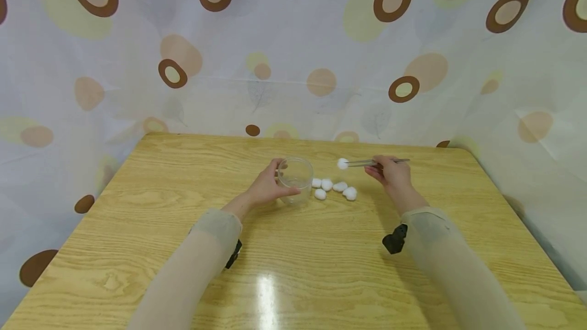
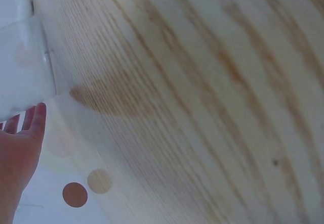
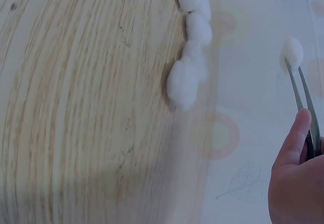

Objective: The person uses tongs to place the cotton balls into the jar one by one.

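My left hand (image 1: 265,185) grips a clear plastic cup (image 1: 295,173) around its side, thumb in front and fingers behind. In the left wrist view the cup (image 2: 25,67) shows at the left edge with the fingertips against it. My right hand (image 1: 395,174) pinches metal tweezers (image 1: 362,163), whose tips hold a white cotton ball (image 1: 342,163) above the table. The right wrist view shows the cotton ball (image 3: 292,53) between the two tweezer tips. Several more cotton balls (image 1: 326,184) lie on the table just right of the cup.
The wooden table (image 1: 293,269) reaches back to a patterned curtain (image 1: 284,55) hanging behind it. Dark wrist devices (image 1: 395,239) sit at both sleeves. A bright light reflection lies on the table's front part.
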Demonstrator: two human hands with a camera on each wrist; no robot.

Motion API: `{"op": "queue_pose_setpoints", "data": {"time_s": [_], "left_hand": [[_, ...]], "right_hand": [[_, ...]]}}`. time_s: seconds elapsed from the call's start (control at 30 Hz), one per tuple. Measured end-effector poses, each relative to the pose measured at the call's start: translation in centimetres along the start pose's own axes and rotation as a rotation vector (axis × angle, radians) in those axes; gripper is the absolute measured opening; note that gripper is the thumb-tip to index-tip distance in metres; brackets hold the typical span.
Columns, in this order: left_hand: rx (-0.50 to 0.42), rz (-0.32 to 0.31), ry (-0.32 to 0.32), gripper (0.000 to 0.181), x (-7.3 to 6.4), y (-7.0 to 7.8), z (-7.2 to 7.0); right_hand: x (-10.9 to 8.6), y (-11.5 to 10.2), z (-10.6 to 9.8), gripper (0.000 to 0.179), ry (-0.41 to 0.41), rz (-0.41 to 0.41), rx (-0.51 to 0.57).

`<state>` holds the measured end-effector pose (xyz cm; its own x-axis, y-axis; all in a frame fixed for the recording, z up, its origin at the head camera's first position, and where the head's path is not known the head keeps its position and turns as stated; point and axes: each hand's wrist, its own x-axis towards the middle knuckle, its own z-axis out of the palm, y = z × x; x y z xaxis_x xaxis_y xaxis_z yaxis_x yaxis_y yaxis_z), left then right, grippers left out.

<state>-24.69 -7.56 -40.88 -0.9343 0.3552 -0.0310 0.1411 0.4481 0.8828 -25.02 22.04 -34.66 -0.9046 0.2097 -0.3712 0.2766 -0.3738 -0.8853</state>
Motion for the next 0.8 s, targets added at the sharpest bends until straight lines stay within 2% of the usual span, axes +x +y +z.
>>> {"op": "queue_pose_setpoints", "data": {"time_s": [0.3,0.57,0.8], "left_hand": [[-0.004,0.006,-0.002,0.087,0.0,0.0,0.0],[-0.01,0.002,0.0,0.087,0.0,-0.1,0.1],[-0.008,0.001,-0.001,0.088,0.0,0.0,0.1]], "right_hand": [[-0.8,-0.3,1.6,0.01,-0.061,-0.003,0.022],[-1.1,-0.4,3.1,0.012,-0.096,-0.011,-0.011],[-1.2,-0.2,4.2,0.004,-0.113,-0.026,-0.02]]}}
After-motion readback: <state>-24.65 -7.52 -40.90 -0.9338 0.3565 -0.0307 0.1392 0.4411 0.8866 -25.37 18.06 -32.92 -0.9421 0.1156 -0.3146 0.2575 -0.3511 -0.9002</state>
